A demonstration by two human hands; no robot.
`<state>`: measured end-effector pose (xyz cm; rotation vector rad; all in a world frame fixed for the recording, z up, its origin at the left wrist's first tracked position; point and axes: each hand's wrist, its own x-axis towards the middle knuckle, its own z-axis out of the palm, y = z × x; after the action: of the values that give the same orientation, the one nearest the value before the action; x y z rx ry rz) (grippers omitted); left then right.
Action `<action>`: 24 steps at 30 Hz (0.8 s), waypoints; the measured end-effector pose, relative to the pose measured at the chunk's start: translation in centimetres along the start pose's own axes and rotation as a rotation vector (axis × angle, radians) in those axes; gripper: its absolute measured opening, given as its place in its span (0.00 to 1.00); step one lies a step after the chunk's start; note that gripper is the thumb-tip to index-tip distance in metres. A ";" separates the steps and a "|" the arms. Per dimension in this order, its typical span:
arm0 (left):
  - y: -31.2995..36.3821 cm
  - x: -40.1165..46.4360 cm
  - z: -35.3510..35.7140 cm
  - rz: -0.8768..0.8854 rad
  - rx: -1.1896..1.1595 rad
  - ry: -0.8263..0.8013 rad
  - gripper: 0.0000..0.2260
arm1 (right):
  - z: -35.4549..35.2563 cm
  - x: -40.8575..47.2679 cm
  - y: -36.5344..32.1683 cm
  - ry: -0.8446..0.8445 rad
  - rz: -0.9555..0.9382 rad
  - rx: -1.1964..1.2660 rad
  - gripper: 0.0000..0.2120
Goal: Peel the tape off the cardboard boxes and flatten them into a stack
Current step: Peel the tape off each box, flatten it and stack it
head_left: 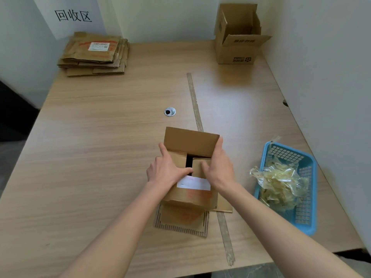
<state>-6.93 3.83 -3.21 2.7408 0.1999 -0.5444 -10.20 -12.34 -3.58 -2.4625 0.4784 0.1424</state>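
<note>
A small brown cardboard box (191, 143) with a white label stands in the middle of the table, its top flaps open. My left hand (164, 167) presses flat on the left inner flap, fingers reaching the gap between flaps. My right hand (218, 163) grips the box's right side, with the thumb on the right inner flap. The far flap stands upright behind both hands. A stack of flattened boxes (94, 55) lies at the far left corner. Another open box (239, 35) stands upright at the far right.
A blue plastic basket (305, 199) holding crumpled peeled tape sits at the right edge. A tape strip (195, 101) runs along the wooden table (100, 157). A metal cable grommet (169, 111) is set in the tabletop. A paper sign (73, 16) hangs on the wall.
</note>
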 end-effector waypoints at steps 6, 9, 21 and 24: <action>0.6 0.9 -1.3 0.001 -0.143 -0.254 0.55 | -0.3 0.5 -1.2 -0.338 0.303 -0.107 0.70; 0.4 0.8 -4.1 -0.007 -0.497 -0.406 0.23 | -0.2 0.6 -1.6 -0.361 0.331 -0.108 0.69; -2.6 3.4 -12.7 0.177 -0.933 0.191 0.18 | -11.0 4.1 -3.9 -0.190 -0.107 0.729 0.43; -3.9 3.1 -12.9 0.244 -1.019 0.162 0.28 | -12.3 3.7 -3.6 -0.148 -0.249 0.656 0.39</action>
<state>-0.44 12.27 5.65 1.7679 0.1251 -0.0845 -5.55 -18.13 7.51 -1.8288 0.1176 0.0511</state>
